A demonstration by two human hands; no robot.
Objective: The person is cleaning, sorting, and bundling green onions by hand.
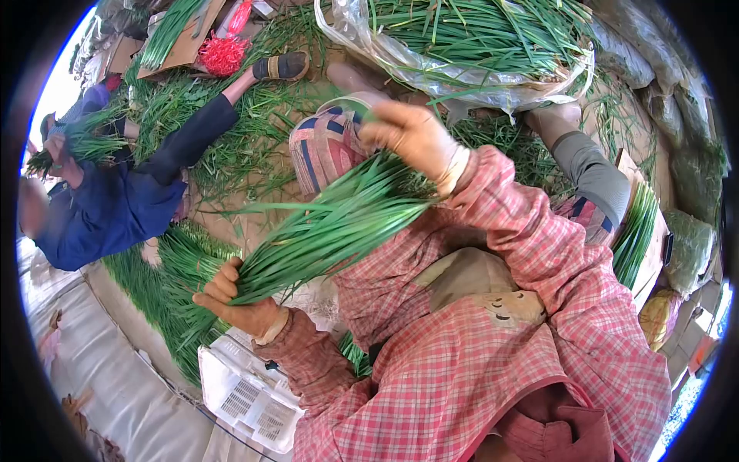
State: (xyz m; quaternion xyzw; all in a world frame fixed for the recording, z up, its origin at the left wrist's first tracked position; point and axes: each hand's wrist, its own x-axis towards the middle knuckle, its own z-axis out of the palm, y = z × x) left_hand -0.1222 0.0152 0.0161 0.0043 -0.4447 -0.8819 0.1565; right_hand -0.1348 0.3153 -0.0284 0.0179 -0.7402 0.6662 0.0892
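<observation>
My left hand (pixel 242 300), in an orange-tan glove, is closed round the leafy end of a bundle of long, flat green leaves that look like garlic chives (pixel 331 231). The bundle slants up to the right, its paler end near my right wrist. Above it, my right hand (pixel 412 138), gloved too, is blurred by motion with its fingers curled. A smeared green-white strand shows at those fingers, probably loose chive leaves. Under the raised hands are my plaid sleeves and a patterned knee cover (pixel 327 150).
A clear plastic sheet (pixel 493 96) holds a chive heap at the top. More chives (pixel 165 300) lie at lower left beside a white plastic crate (pixel 254 393). Another person (pixel 115 208) in blue sits left, holding a bunch. Red twine (pixel 223 55) and scattered leaves cover the ground.
</observation>
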